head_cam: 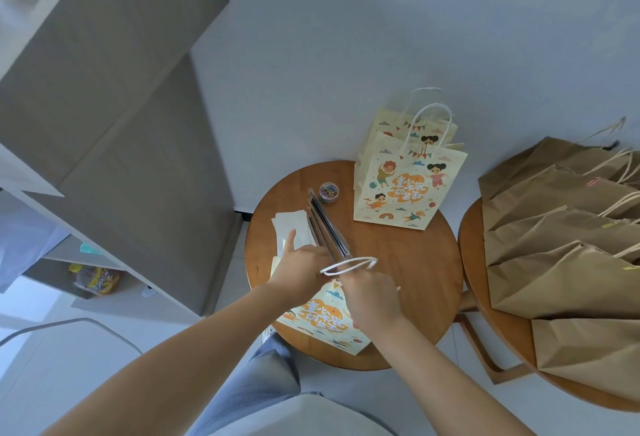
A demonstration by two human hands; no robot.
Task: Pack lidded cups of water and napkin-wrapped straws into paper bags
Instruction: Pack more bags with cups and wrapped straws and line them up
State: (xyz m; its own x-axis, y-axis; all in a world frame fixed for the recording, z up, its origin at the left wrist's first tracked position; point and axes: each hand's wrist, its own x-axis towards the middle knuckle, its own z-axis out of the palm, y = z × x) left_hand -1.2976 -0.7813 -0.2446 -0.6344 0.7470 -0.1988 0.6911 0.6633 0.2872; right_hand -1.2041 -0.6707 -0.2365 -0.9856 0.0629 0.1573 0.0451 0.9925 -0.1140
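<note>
At near edge of round wooden table point(398, 262), bends over flat printed paper bag point(322, 325), both hands at its top end. Has left hand point(301, 271) at bag's top-left corner, thumb straight out over napkins point(291, 228), fingers tucked out of sight; cannot tell grip. Has right hand point(370, 300) back-up over bag mouth, fingers curled under and hidden; cannot tell grip either. Shows white rope handle point(349, 262) looping out between hands, just past knuckles. Shows wrapped straws point(325, 224) beside napkins, near ends touching or just beside left hand. Shows paper-clip jar point(329, 193) past straws, standing printed bags point(408, 190) at far edge, well apart from hands. Shows brown paper bags point(568, 262) overlapped on second table point(509, 342) to right.
</note>
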